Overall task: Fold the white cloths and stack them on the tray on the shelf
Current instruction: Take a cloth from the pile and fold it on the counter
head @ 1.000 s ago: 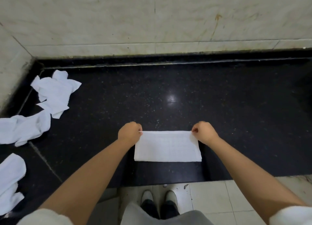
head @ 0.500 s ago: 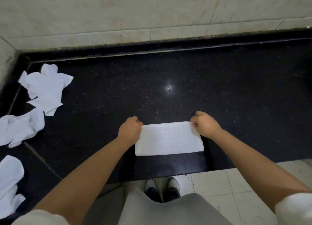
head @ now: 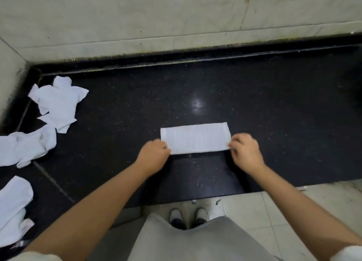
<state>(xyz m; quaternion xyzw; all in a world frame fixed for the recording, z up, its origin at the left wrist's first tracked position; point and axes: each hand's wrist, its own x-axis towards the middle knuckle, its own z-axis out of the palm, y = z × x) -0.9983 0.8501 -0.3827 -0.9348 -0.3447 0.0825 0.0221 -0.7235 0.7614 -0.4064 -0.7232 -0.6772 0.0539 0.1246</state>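
Observation:
A folded white cloth (head: 195,138) lies flat as a rectangle on the black stone counter (head: 274,114), in the middle. My left hand (head: 154,156) is curled at its near left corner and pinches that corner. At the near right corner my right hand (head: 244,151) pinches the cloth with curled fingers, slightly blurred. Three crumpled white cloths lie at the left: one near the back corner (head: 58,102), one below it (head: 25,147) and one at the frame's left edge (head: 13,208). No tray or shelf is in view.
A pale tiled wall (head: 176,16) runs along the back and the left of the counter. The counter's front edge (head: 195,199) is just ahead of my shoes (head: 188,215) on the light floor tiles.
Both hands have gone from the cloth's far corners to its near corners. The cloth now lies farther from the counter's front edge. The camera has shifted a little.

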